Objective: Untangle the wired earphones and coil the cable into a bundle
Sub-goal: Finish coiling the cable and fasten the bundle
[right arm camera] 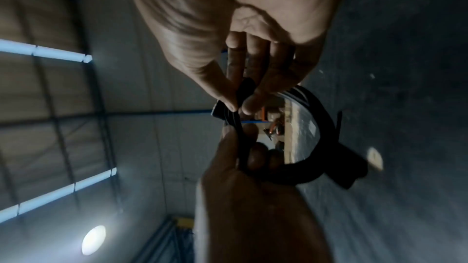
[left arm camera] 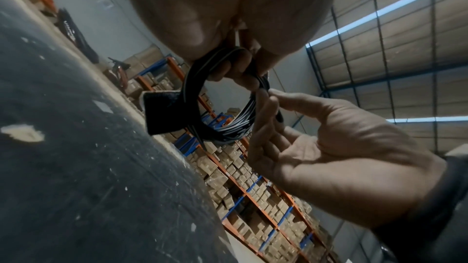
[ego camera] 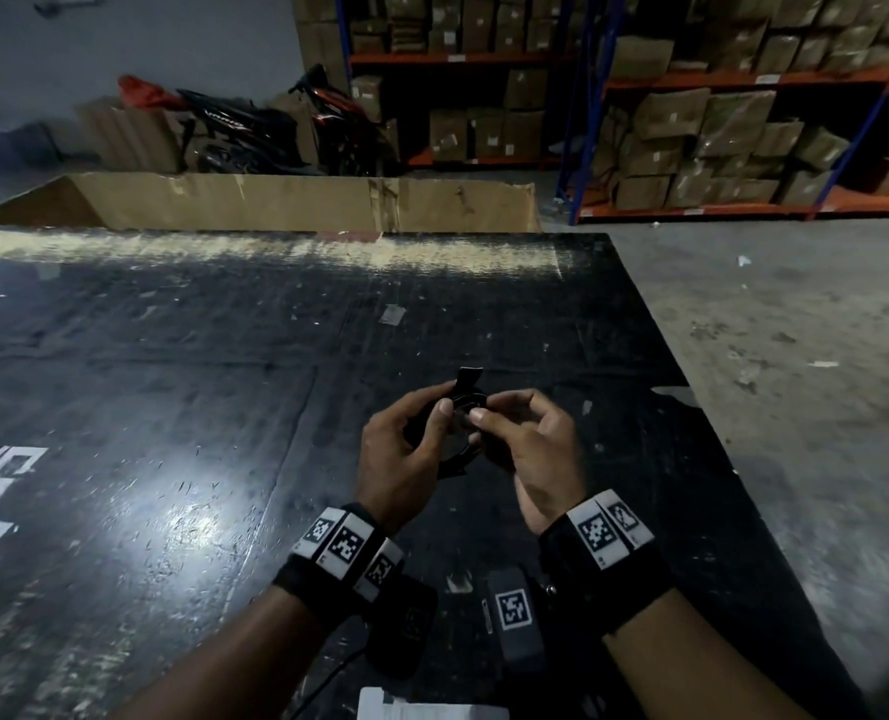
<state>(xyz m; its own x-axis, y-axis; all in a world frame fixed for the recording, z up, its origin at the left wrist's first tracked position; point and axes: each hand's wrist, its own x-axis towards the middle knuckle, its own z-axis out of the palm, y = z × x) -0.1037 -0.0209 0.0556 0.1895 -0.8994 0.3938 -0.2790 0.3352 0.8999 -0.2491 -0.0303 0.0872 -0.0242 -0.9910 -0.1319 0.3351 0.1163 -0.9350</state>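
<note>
The black earphone cable is wound into a round coil [ego camera: 459,453] [left arm camera: 190,87] [right arm camera: 321,115] held above the black table [ego camera: 172,381]. A black strap tab [ego camera: 467,379] [left arm camera: 162,114] [right arm camera: 352,164] sticks out from the coil's far side. My left hand [ego camera: 434,418] [right arm camera: 243,147] grips one side of the coil, fingers curled through the ring and thumb on its outside. My right hand [ego camera: 489,415] [left arm camera: 264,95] [right arm camera: 239,105] pinches the cable on the opposite side between thumb and forefinger. The earbuds themselves are hidden.
A long open cardboard box [ego camera: 302,202] lies along the table's far edge, with a motorbike [ego camera: 276,127] behind it. Shelving stacked with cartons [ego camera: 692,122] fills the back right. Concrete floor [ego camera: 795,330] lies beyond the table's right edge. A white object [ego camera: 421,709] sits at the near edge.
</note>
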